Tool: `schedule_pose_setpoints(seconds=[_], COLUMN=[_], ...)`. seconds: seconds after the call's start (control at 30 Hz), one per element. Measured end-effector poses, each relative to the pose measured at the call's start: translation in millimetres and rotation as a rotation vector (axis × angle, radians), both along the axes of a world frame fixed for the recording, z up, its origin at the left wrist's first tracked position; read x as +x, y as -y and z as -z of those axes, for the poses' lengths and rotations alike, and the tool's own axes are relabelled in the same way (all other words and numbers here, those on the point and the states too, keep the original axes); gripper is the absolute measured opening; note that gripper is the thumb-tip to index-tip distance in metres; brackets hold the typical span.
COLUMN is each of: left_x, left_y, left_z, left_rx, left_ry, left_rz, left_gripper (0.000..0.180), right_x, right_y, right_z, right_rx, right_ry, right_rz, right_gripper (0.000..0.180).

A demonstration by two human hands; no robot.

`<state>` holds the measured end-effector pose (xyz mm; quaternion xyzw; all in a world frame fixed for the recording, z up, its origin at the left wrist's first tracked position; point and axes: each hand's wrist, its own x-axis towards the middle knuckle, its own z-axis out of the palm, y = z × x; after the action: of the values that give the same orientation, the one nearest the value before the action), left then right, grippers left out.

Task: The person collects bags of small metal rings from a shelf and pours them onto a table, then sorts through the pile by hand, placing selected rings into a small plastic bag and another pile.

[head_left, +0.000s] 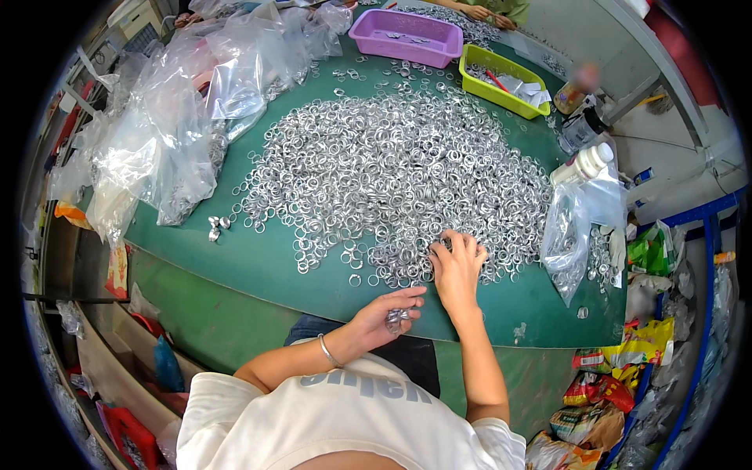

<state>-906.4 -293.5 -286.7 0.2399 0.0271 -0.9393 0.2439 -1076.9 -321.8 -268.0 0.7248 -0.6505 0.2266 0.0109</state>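
Metal rings (392, 168) heaped across the green table (258, 270), spreading right to its near edge | right hand (457, 266) pressed flat, fingers spread into the heap's near rim | left hand (388, 313) cupped round a small stack of rings (396, 316) | plastic bags (168, 125) far left, purple tray (407, 35) and green tray (501, 78) beyond.

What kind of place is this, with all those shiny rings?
Probably a small workshop where parts get sorted by hand. A huge heap of metal rings covers the green table, with plastic bags of more rings and a purple tray and a green tray nearby.
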Motion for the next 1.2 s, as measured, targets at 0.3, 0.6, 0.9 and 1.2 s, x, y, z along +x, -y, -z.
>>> schedule_pose_setpoints(seconds=[0.3,0.6,0.9,1.2], left_x=[5.5,16.7,21.8,39.8], left_y=[1.3,7.1,9.2,9.2], left_z=[-2.3,-1.9,6.8,7.3], left_rx=[-0.019,-0.042,-0.039,-0.109], left_ry=[0.029,0.069,0.017,-0.006], left_rz=[-0.005,-0.011,-0.018,0.006], left_gripper=[0.034,0.032,0.032,0.03], right_x=[-5.5,-22.1,-51.8,31.1], right_y=[1.1,4.2,187.5,156.2], right_z=[-4.1,-27.9,-127.3,-142.9], right_rx=[0.034,0.33,0.117,0.437], right_ry=[-0.02,0.961,0.984,0.574], right_rz=[-0.051,0.063,-0.344,-0.619], right_gripper=[0.009,0.004,0.044,0.027])
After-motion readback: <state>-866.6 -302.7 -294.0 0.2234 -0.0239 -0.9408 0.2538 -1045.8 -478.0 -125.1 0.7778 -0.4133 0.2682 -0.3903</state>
